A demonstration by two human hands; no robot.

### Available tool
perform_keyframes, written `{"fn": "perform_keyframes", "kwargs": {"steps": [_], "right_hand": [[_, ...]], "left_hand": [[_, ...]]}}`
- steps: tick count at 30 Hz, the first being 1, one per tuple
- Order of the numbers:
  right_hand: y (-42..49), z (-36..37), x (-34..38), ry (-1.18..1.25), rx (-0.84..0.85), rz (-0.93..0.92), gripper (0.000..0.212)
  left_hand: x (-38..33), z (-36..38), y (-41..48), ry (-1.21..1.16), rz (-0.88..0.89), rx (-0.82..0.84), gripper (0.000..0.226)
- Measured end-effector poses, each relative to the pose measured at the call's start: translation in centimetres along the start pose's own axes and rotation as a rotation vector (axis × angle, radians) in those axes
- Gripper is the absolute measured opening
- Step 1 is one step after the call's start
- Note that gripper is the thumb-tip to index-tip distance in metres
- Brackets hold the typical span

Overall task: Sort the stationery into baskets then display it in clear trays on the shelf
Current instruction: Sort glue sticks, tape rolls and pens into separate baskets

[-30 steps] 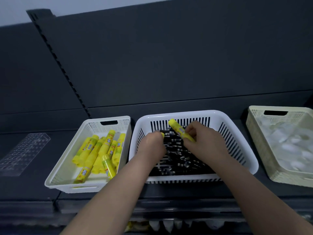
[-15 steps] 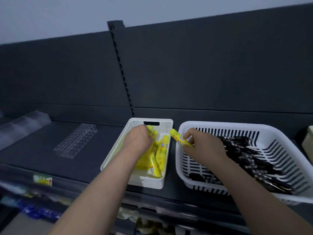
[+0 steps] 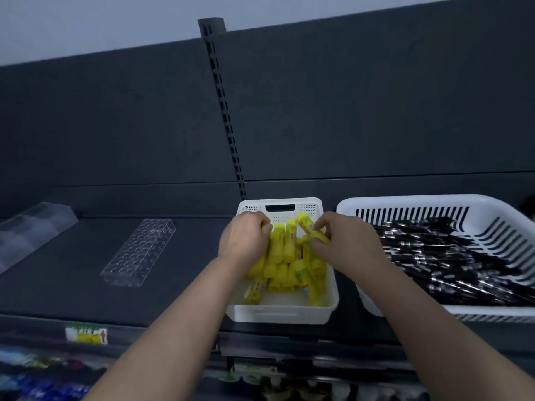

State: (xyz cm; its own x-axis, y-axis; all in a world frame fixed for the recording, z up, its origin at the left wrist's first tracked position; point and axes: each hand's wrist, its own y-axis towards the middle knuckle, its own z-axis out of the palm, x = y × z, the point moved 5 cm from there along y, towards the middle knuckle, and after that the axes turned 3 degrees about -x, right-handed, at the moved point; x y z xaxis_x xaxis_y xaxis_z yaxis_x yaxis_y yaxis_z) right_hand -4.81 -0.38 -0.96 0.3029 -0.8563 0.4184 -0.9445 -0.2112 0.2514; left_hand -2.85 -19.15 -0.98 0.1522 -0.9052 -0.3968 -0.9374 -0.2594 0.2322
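A small white basket (image 3: 276,313) on the dark shelf (image 3: 66,290) holds several yellow glue sticks (image 3: 282,266). My right hand (image 3: 344,247) is over its right side and pinches one yellow glue stick (image 3: 310,228), tilted above the pile. My left hand (image 3: 243,241) rests over the basket's left side with its fingers curled down among the sticks; whether it grips one is hidden. To the right stands a large white slatted basket (image 3: 405,202) full of black pens (image 3: 451,256).
A clear tray with rows of round holes (image 3: 139,251) lies on the shelf left of the small basket. Another clear tray (image 3: 31,227) sits at the far left. A yellow price label (image 3: 86,334) marks the shelf's front edge, with blurred goods below.
Both hands have moved left from the pen basket to the small basket. My right hand has carried the yellow glue stick along. The view has swung left, bringing the clear trays in.
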Motion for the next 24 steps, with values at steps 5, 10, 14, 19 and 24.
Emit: {"fn": "perform_keyframes", "kwargs": {"steps": [5, 10, 14, 19, 24], "right_hand": [[0.0, 2.3, 2.3, -0.198, 0.088, -0.030, 0.027], [-1.6, 1.2, 2.4, -0.217, 0.003, -0.073, 0.034], [-3.1, -0.9, 0.6, -0.215, -0.087, -0.028, 0.024], [-5.3, -4.0, -3.5, -0.276, -0.174, 0.075, 0.019], [-7.3, -6.4, -8.0, -0.340, -0.195, 0.156, 0.018]], "left_hand": [[0.2, -1.3, 0.6, 0.011, 0.069, 0.007, 0.026], [0.0, -0.9, 0.3, -0.019, 0.113, 0.056, 0.029], [-2.4, -0.3, 0.0, -0.021, 0.204, 0.102, 0.030], [-7.0, 0.9, -0.7, -0.079, 0.279, 0.141, 0.028], [-11.0, 2.2, -1.7, -0.070, 0.357, 0.147, 0.027]]}}
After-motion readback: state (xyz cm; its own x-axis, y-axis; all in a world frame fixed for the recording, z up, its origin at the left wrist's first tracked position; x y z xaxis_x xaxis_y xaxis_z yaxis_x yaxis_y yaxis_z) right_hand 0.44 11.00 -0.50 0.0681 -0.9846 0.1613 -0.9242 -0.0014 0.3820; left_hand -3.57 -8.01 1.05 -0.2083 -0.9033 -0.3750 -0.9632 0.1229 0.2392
